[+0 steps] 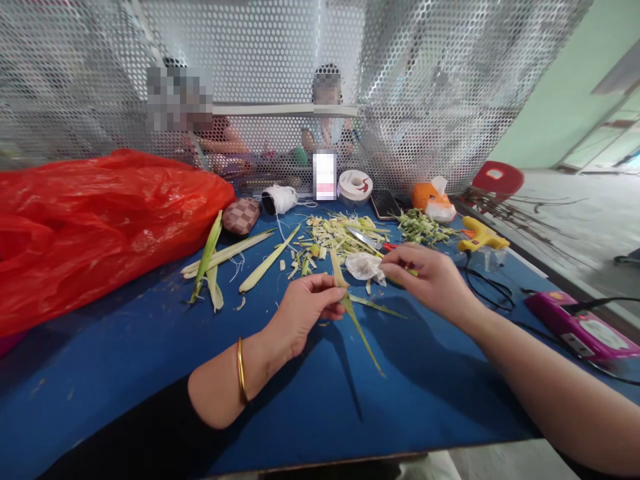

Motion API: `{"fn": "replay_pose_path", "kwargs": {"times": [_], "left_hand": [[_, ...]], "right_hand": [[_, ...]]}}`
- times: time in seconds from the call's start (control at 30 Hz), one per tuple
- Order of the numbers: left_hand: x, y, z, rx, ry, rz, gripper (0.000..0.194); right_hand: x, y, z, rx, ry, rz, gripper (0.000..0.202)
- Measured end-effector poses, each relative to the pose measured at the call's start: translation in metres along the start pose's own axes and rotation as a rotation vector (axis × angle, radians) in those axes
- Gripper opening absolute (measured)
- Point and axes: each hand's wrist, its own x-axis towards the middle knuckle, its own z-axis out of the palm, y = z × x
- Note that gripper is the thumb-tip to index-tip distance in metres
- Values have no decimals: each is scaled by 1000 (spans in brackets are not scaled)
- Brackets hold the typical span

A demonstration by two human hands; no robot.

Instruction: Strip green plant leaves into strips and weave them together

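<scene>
My left hand pinches a narrow, pointed strip of pale green corn husk between thumb and fingers. Its tip slants down toward me above the blue table. Another thin green strip shows just behind it. To the right, my right hand is closed, thumb against fingers, beside a crumpled white tissue. What its fingertips hold, if anything, I cannot make out. Scissors with red on the handle lie just beyond it, on a heap of husk scraps. Several longer husk pieces rest to the left.
A large red plastic bag fills the left side. White string, a lit phone, a ribbon roll and a tissue pack line the back. At right are a yellow glue gun and a purple power strip with cables.
</scene>
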Motion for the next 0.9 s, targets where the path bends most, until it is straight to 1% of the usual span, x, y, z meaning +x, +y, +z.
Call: {"fn": "replay_pose_path", "kwargs": {"times": [0.07, 0.1, 0.17, 0.23, 0.33, 0.43, 0.5, 0.63, 0.73, 0.9], "left_hand": [[-1, -2, 2, 4, -29, 17, 7], [-2, -2, 3, 6, -37, 26, 7], [-3, -4, 5, 10, -33, 38, 10], [-3, -4, 5, 14, -17, 39, 14], [-3, -4, 6, 30, 1, 26, 13], [-3, -3, 6, 65, -26, -1, 8], [-3, -3, 7, 85, -51, -7, 7], [-2, -6, 7, 106, -66, 9, 8], [-1, -9, 6, 118, -100, 32, 9], [-2, -10, 6, 123, -172, 49, 12]], "right_hand": [[-8, -14, 12, 365, -190, 82, 27], [-11, -19, 18, 477, -256, 134, 27], [-16, -27, 29, 638, -282, 209, 26], [-18, -30, 37, 726, -284, 280, 25], [-19, -30, 40, 803, -273, 362, 21], [-19, -29, 39, 869, -227, 406, 19], [-19, -30, 39, 904, -215, 429, 20], [-19, -33, 39, 954, -223, 461, 25], [-20, -33, 39, 988, -242, 471, 27], [-21, -32, 39, 1040, -294, 430, 25]]}}
